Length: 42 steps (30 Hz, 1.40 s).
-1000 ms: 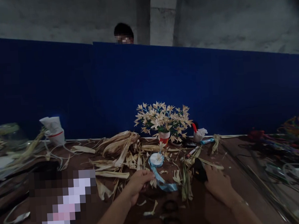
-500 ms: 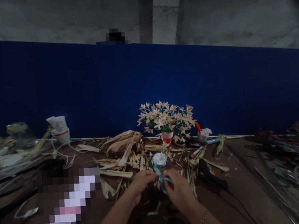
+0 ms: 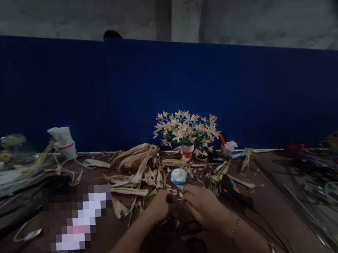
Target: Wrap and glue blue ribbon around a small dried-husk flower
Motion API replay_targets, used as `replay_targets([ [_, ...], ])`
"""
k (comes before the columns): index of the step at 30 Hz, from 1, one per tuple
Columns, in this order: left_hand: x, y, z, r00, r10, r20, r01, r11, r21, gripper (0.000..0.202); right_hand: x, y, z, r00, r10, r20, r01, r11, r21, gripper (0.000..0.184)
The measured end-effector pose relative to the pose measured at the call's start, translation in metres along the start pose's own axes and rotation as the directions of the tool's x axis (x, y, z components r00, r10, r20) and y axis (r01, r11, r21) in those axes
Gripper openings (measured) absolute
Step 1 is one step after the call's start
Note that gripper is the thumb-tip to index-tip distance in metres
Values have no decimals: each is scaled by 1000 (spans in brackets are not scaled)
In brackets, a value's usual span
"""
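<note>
My left hand (image 3: 159, 204) and my right hand (image 3: 203, 206) meet over the brown table, fingers pinched together. Between them they hold the loose end of a light blue ribbon; what else they pinch is hidden. The ribbon roll (image 3: 178, 176) lies just beyond my fingertips. A black glue gun (image 3: 234, 191) rests to the right of my right hand. Dried corn husks (image 3: 136, 160) are scattered behind my left hand.
A small cup of husk flowers (image 3: 186, 133) stands at the back by the blue partition (image 3: 167, 92). Black scissors (image 3: 196, 240) lie near my wrists. A glass jar (image 3: 13, 146) and a white paper cup (image 3: 62, 143) stand at left; wires and coloured clutter (image 3: 315, 171) fill the right. A person's head shows over the partition.
My right hand left the glue gun and came to the ribbon beside my left hand. Both hands then drew closer together, covering the ribbon tail.
</note>
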<state>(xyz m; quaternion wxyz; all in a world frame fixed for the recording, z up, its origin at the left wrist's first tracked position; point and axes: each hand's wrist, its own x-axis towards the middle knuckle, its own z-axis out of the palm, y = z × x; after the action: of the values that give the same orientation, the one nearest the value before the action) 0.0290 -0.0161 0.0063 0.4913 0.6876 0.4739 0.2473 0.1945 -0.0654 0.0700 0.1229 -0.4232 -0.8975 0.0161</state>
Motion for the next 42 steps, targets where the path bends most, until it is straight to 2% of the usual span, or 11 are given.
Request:
replay_targets([
  [4,-5,-1,-3,993,112,-46,-90,936,340,17,8,2,8,998,57,23,-59,994,96,17],
  [11,-19,18,-5,975,222,-6,-143,646,750,21,21,12,31,952,306,-11,-292,919,267,19],
  [13,-21,21,-4,951,305,46,-219,564,796,22,25,16,35,909,417,13,-386,828,407,17],
  [16,-23,22,-4,886,441,145,-362,460,811,24,29,24,36,827,535,170,-514,600,613,13],
  [19,-25,23,-4,832,513,210,-435,370,820,23,32,32,34,776,515,364,-605,442,663,13],
  [22,-26,22,-3,781,594,191,-452,328,830,20,31,38,30,739,436,513,-654,282,702,12],
  [28,-26,19,0,648,758,74,-461,314,830,23,23,40,26,716,206,666,-684,21,729,10],
  [31,-26,19,2,623,782,-32,-434,380,817,22,20,39,27,732,118,671,-668,-65,741,9],
  [34,-26,22,3,635,763,-120,-404,461,790,24,18,37,29,757,71,649,-639,-122,759,14],
  [37,-27,26,3,675,728,-119,-427,517,742,30,16,36,33,772,77,631,-617,-145,773,14],
  [42,-25,28,1,775,595,-214,-439,750,494,23,14,33,40,816,223,533,-520,-121,846,7],
])
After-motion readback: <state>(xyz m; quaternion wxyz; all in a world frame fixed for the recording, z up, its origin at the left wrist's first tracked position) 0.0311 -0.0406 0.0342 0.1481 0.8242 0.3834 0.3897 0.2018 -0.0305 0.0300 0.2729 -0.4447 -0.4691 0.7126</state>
